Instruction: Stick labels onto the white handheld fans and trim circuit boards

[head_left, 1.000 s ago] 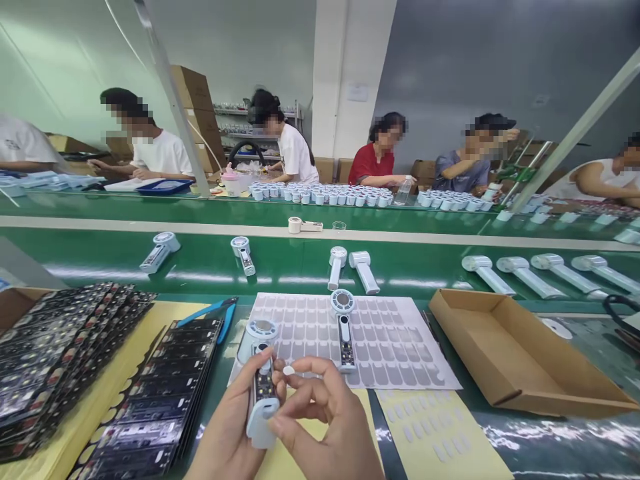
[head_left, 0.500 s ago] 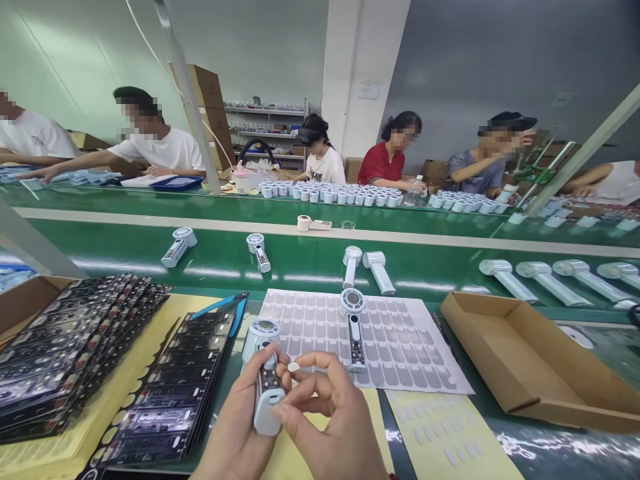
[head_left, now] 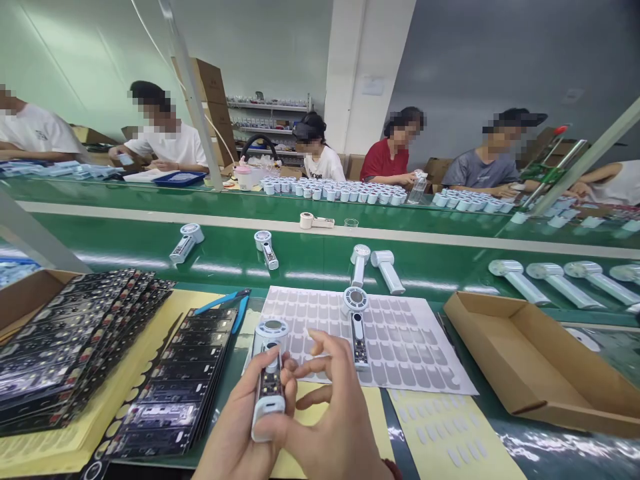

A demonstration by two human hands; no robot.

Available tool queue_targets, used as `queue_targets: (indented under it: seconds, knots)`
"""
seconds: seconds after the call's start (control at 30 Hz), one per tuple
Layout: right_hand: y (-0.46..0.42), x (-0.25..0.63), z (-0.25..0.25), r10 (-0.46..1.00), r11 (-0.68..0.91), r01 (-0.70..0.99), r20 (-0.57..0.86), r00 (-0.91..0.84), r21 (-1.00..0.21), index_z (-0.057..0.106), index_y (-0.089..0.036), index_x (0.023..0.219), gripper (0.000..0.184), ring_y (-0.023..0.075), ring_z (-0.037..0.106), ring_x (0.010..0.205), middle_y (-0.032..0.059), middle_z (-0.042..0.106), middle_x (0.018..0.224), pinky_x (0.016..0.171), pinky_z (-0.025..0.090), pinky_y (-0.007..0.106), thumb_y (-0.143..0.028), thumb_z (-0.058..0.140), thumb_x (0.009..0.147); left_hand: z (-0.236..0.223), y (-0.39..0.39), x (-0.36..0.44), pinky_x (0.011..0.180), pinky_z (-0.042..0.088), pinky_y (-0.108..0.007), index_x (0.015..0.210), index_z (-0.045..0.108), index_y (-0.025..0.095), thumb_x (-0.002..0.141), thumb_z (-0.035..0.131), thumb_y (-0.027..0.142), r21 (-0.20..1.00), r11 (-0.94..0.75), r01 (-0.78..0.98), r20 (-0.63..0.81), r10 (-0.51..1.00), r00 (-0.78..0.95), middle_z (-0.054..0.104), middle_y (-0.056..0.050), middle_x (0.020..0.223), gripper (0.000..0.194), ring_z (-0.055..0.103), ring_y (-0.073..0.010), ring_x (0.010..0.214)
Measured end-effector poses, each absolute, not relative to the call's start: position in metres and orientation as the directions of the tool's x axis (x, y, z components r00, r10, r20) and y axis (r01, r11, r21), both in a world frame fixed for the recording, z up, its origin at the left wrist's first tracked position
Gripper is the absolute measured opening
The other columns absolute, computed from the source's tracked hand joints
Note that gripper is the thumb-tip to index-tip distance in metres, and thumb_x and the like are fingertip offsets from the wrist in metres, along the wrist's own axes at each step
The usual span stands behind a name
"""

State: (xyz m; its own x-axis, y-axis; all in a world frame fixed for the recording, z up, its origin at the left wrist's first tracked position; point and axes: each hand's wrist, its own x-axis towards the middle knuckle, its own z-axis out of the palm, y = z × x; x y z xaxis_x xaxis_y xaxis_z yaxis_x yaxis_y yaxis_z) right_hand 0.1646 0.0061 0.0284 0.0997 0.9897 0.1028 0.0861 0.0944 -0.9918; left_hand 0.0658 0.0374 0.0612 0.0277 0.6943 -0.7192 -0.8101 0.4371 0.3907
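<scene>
Steadiness seems key: at the frame's lower centre, the left hand (head_left: 236, 415) grips a light-blue plastic handheld fan (head_left: 271, 383); the right hand (head_left: 343, 407), fingers spread, thumb at its base, should press gently.

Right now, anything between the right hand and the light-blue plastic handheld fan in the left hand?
Nothing visible at the lower end of the fan, where the right hand seems to touch. Higher up, the left hand wraps fingertips over the side facing the right hand.
</scene>
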Motion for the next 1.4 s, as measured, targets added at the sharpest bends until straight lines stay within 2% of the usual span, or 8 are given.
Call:
queue_targets:
  seconds: [0.17, 0.4, 0.5, 0.73, 0.87, 1.1, 1.23, 1.4]
  knots:
    - [0.019, 0.173, 0.009, 0.986, -0.120, -0.192, -0.094, -0.141, -0.974, 0.052, -0.025, 0.122, 0.056, 0.0198, 0.068, 0.083, 0.0046, 0.066, 0.100, 0.070, 0.059, 0.031, -0.045, 0.079, 0.077, 0.042, 0.034, 0.041, 0.054, 0.060, -0.026, 0.087, 0.068, 0.012, 0.080, 0.066, 0.000, 0.556, 0.417, -0.719, -0.642, 0.765, -0.053, 0.070, -0.006, 0.070, 0.014, 0.068, -0.0159, 0.055]
    - [0.030, 0.170, -0.009, 0.991, -0.055, 0.176, -0.075, -0.110, -0.983, 0.062, -0.021, 0.077, 0.014, 0.0241, 0.063, 0.096, 0.0078, 0.058, 0.101, 0.071, 0.054, 0.033, -0.030, 0.062, 0.087, 0.006, 0.002, 0.015, 0.082, 0.058, -0.023, 0.100, 0.077, 0.016, 0.064, 0.086, 0.016, 0.811, 0.371, -0.452, -0.509, 0.828, -0.235, 0.079, -0.011, 0.101, 0.037, 0.072, -0.0268, 0.105]
    - [0.035, 0.164, -0.014, 0.996, -0.006, 0.279, -0.030, -0.082, -0.960, 0.061, -0.021, 0.073, 0.013, 0.0233, 0.066, 0.090, 0.0059, 0.059, 0.095, 0.083, 0.054, 0.039, -0.018, 0.060, 0.086, -0.004, -0.006, 0.015, 0.094, 0.053, -0.027, 0.102, 0.077, 0.016, 0.062, 0.087, 0.019, 0.817, 0.356, -0.453, -0.499, 0.830, -0.249, 0.079, -0.012, 0.105, 0.041, 0.070, -0.0285, 0.112]
    - [0.039, 0.152, -0.030, 0.987, 0.156, 0.566, 0.107, -0.119, -0.809, 0.058, -0.021, 0.074, 0.021, 0.0198, 0.064, 0.077, 0.0033, 0.060, 0.091, 0.067, 0.049, 0.032, -0.003, 0.053, 0.084, -0.013, -0.005, 0.017, 0.109, 0.045, -0.039, 0.098, 0.079, 0.016, 0.057, 0.089, 0.022, 0.810, 0.332, -0.484, -0.495, 0.829, -0.260, 0.079, -0.013, 0.105, 0.042, 0.068, -0.0337, 0.116]
    - [0.037, 0.163, -0.024, 0.984, 0.126, 0.329, 0.076, -0.161, -0.936, 0.057, -0.022, 0.071, 0.016, 0.0185, 0.062, 0.081, 0.0012, 0.058, 0.087, 0.074, 0.050, 0.031, -0.011, 0.059, 0.084, -0.010, -0.005, 0.015, 0.099, 0.051, -0.030, 0.100, 0.079, 0.016, 0.060, 0.089, 0.022, 0.787, 0.361, -0.501, -0.522, 0.822, -0.228, 0.079, -0.012, 0.108, 0.042, 0.068, -0.0300, 0.116]
    - [0.023, 0.189, 0.014, 0.968, -0.035, -0.043, -0.023, -0.250, -0.998, 0.060, -0.021, 0.080, 0.014, 0.0154, 0.053, 0.077, 0.0034, 0.054, 0.097, 0.052, 0.039, 0.022, -0.034, 0.063, 0.087, 0.011, 0.005, 0.022, 0.075, 0.059, -0.027, 0.100, 0.077, 0.015, 0.061, 0.092, 0.031, 0.763, 0.388, -0.517, -0.541, 0.821, -0.183, 0.080, -0.011, 0.092, 0.044, 0.075, -0.0271, 0.091]
    - [0.016, 0.191, 0.039, 0.944, -0.022, 0.020, -0.027, -0.328, -1.000, 0.063, -0.022, 0.080, 0.004, 0.0177, 0.058, 0.091, 0.0031, 0.057, 0.100, 0.057, 0.043, 0.021, -0.021, 0.064, 0.085, 0.023, 0.018, 0.033, 0.072, 0.059, -0.029, 0.105, 0.077, 0.017, 0.077, 0.077, 0.052, 0.702, 0.437, -0.563, -0.548, 0.835, -0.036, 0.079, -0.009, 0.095, 0.044, 0.073, -0.0271, 0.096]
    - [0.019, 0.193, 0.052, 0.946, 0.050, 0.205, -0.019, -0.324, -0.977, 0.060, -0.021, 0.076, 0.014, 0.0125, 0.059, 0.081, -0.0010, 0.056, 0.094, 0.061, 0.044, 0.021, -0.009, 0.062, 0.084, 0.029, 0.033, 0.053, 0.091, 0.055, -0.033, 0.116, 0.074, 0.019, 0.088, 0.068, 0.044, 0.685, 0.383, -0.619, -0.516, 0.856, -0.041, 0.078, -0.006, 0.105, 0.039, 0.069, -0.0253, 0.106]
